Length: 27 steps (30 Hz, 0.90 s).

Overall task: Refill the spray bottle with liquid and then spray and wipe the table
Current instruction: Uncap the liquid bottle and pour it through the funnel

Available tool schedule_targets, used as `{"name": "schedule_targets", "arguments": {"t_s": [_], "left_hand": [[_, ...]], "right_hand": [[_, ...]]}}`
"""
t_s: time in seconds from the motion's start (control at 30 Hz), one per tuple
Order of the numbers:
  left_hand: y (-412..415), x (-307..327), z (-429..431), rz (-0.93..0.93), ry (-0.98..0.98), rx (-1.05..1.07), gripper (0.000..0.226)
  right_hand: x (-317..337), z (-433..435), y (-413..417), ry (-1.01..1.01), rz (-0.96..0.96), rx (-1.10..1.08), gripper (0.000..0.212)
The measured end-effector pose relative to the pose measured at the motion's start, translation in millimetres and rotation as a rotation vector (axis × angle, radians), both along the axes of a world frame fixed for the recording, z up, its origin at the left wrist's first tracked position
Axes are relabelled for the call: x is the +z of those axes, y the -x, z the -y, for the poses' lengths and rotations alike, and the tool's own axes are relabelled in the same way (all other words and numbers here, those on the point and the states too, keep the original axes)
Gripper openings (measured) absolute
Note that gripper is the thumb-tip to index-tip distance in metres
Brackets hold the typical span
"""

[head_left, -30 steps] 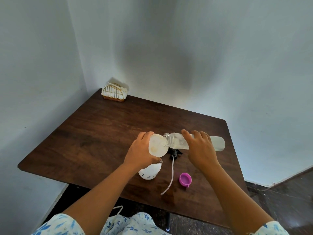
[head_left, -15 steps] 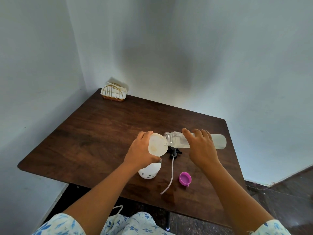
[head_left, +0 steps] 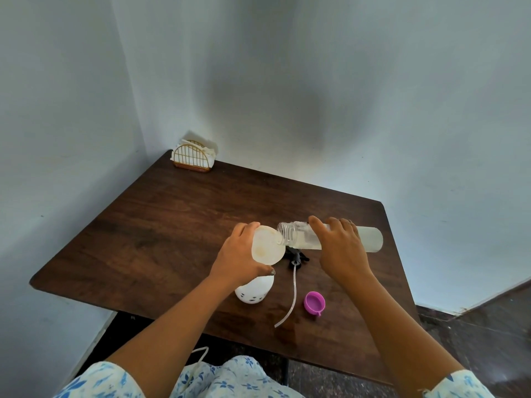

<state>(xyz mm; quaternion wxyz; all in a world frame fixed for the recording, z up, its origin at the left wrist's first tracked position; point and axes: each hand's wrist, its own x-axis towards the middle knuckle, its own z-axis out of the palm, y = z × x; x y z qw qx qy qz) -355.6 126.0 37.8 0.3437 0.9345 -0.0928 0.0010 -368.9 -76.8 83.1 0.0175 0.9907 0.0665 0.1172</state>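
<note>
A white spray bottle [head_left: 253,291] with small dark dots stands on the dark wooden table [head_left: 172,225], its top off. My left hand [head_left: 240,259] grips a pale translucent funnel [head_left: 265,246] seated on the bottle's neck. My right hand [head_left: 342,251] holds a clear bottle [head_left: 371,239] tipped almost level, its open threaded mouth at the funnel's rim. A little liquid lies along the clear bottle's lower side. The black spray head [head_left: 298,257] lies on the table under the clear bottle, with its dip tube [head_left: 293,293] trailing toward me.
A pink cap [head_left: 314,302] lies open side up to the right of the tube. A gold wire napkin holder [head_left: 193,156] with white napkins stands in the far left corner against the walls. Walls close the table's far and left sides.
The clear bottle's base has lifted slightly in my right hand, tipping its mouth a bit more into the funnel. My left hand and the spray bottle have stayed in place.
</note>
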Motion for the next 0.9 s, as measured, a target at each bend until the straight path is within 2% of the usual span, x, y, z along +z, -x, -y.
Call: {"name": "schedule_targets", "arguments": {"t_s": [0.9], "left_hand": [[1.1,2.3,-0.6,-0.019,0.013,0.006,0.100]], "right_hand": [[-1.9,2.5,2.1,0.019,-0.011,-0.001,0.066]]}}
